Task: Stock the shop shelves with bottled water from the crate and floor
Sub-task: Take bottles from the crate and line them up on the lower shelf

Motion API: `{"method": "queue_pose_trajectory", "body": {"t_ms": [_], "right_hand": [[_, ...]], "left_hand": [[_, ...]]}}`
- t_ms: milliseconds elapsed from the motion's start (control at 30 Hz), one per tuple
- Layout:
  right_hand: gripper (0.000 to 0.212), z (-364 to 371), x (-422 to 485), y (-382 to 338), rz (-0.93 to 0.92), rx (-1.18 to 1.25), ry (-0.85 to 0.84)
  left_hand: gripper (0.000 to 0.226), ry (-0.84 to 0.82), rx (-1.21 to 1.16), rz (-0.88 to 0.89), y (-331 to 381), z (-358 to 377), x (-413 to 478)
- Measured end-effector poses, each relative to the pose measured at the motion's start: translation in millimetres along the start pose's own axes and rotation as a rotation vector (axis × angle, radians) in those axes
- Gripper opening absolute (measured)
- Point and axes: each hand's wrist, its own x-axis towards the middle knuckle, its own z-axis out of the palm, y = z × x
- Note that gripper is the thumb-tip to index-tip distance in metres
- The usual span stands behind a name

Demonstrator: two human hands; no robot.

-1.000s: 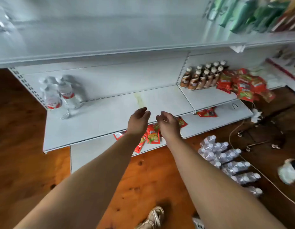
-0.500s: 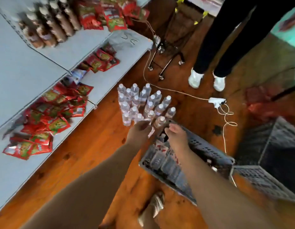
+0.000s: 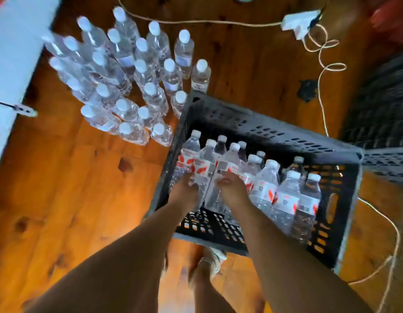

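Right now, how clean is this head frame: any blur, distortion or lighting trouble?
Head view: the edges smear, worst at the dark mesh on the right and the shelf on the left; the wide lens fans the floor bottles outward; warm light brightens the floor under the crate; both hands, left and right, and the crate's bottles read fairly sharp.

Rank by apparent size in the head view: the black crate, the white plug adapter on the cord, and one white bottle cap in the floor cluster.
1. Black crate, by far the largest.
2. White plug adapter.
3. Bottle cap, smallest.
The adapter lies farther from the camera, so its true lead over the cap is probably bigger than it appears.
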Motion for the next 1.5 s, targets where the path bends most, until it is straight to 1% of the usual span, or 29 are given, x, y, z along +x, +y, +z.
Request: {"method": "queue_pose_trajectory", "body": {"t_ms": [100,200,233,333,367,400,467,533,600,633,733,833,900,1000,1033,1100,1167,1233,1300,1333,1400,1500], "right_hand": [[0.043,25,37,9,0.011,0.034,-0.003],[0.037,42,66,20,0.024,0.058,0.035],[0.032,45,71,22,0.030,0.033,0.069],[0.026,55,80,24,0.032,-0.066,0.160],[0.026,56,81,25,0.036,-0.077,0.163],[0.026,55,80,25,0.041,-0.082,0.152],[0.028,48,78,25,0.033,-0.053,0.104],[0.033,37,70,23,0.039,0.050,0.056],[0.038,29,59,21,0.065,0.158,0.027],[0.039,25,49,19,0.081,0.203,0.003],[0.032,9,16,11,0.117,0.347,-0.128],[0.032,-14,-19,-1,0.059,0.490,-0.251],[0.036,-27,-43,-11,0.001,0.547,-0.242],[0.047,-39,-77,-34,-0.071,0.553,-0.100],[0.051,-42,-87,-43,-0.096,0.539,-0.054],[0.057,-47,-107,-62,-0.156,0.496,0.025],[0.056,-48,-125,-80,-0.224,0.454,0.042],[0.047,-49,-145,-96,-0.297,0.457,-0.001],[0.030,-51,-168,-108,-0.367,0.443,-0.076],[0.024,-53,-181,-114,-0.400,0.411,-0.114],[0.026,-50,-214,-130,-0.484,0.327,-0.200],[0.031,-31,-275,-158,-0.617,0.160,-0.324]], "left_hand": [[0.046,0.026,0.102,-0.055,-18,18,41],[0.060,0.061,0.157,-0.113,-32,32,69],[0.065,0.069,0.220,-0.103,-36,36,75],[0.080,0.080,0.580,-0.038,-38,43,81],[0.081,0.098,0.628,-0.034,-38,43,81],[0.078,0.115,0.623,-0.030,-39,44,85],[0.068,0.120,0.519,-0.039,-39,42,88],[0.055,0.069,0.377,-0.057,-39,36,86],[0.046,0.027,0.115,-0.095,-35,30,70],[0.044,-0.013,0.006,-0.117,-31,26,58],[0.050,-0.171,-0.258,-0.114,-15,11,19],[0.047,-0.343,-0.364,-0.051,10,-14,-18],[0.051,-0.407,-0.426,-0.010,26,-27,-39],[0.045,-0.440,-0.474,0.055,51,-39,-70],[0.046,-0.441,-0.451,0.082,59,-43,-82],[0.057,-0.417,-0.381,0.155,73,-48,-105],[0.070,-0.330,-0.292,0.266,83,-55,-125],[0.074,-0.210,-0.285,0.339,91,-66,-143],[0.064,-0.138,-0.351,0.366,97,-85,-167],[0.060,-0.131,-0.394,0.371,98,-96,-181],[0.064,-0.103,-0.469,0.395,93,-122,-213],[0.070,0.011,-0.589,0.417,72,-162,-268]]}}
